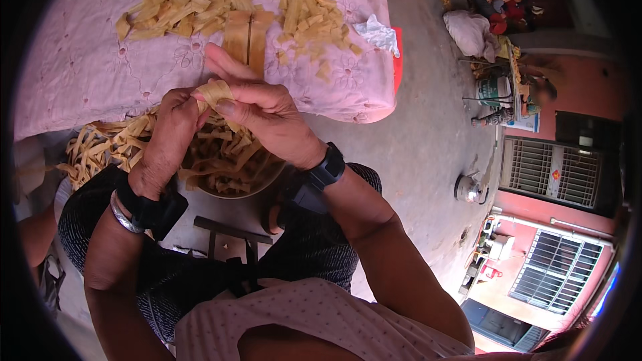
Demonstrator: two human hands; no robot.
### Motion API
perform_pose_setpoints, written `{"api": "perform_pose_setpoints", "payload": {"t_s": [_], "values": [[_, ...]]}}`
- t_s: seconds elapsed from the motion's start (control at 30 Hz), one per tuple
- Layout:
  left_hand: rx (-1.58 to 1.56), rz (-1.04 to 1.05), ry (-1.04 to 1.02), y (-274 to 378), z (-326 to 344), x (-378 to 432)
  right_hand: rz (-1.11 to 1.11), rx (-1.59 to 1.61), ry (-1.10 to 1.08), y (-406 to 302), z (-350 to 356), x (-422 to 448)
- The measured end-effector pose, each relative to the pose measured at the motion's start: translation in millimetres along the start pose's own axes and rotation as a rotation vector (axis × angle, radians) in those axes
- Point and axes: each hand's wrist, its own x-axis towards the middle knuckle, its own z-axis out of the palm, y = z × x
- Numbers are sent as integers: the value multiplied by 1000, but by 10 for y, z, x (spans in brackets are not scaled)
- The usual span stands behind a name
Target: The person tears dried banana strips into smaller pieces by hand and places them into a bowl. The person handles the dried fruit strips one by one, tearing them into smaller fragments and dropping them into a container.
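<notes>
Over the table's near edge, a flat yellowish strip (pixel 215 91) is bent into a loop between my two hands. My left hand (pixel 173 115) pinches its left end. With thumb and forefinger my right hand (pixel 273 113) grips the other side, its other fingers reaching towards the table. Just beyond the fingertips, a brown flat piece with a dark lengthwise slit (pixel 247 35) lies on the pink embroidered cloth (pixel 165 67). Short cut pieces form a large pile (pixel 190 0) to its left and a smaller pile (pixel 308 15) to its right.
Below my hands, a round basin (pixel 235 195) holds more strips, with a heap of long strips (pixel 110 145) to its left. A crumpled whitish wrapper (pixel 378 35) rests at the table's right corner. A metal kettle (pixel 470 189) stands on the floor. Other people sit farther off; another person's arm (pixel 37 238) shows at left.
</notes>
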Motion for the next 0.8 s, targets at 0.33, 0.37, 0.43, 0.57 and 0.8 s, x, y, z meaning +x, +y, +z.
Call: {"api": "perform_pose_setpoints", "payload": {"t_s": [0.33, 0.37, 0.43, 0.57, 0.8], "values": [[-869, -442, -140, 270, -32, -82, -308, -593, -73, -75, 182, 21], [-905, -414, -89, 263, -61, -64, -315, -633, -36, -82, 190, 16], [-811, -228, -29, 279, -125, -3, -327, -716, 42, -85, 189, 9], [-417, -116, 67, 506, -87, -12, 27, -497, 338, -124, 179, -31], [-128, -32, -54, 402, -4, -47, 354, -41, 284, -117, -9, 35]]}}
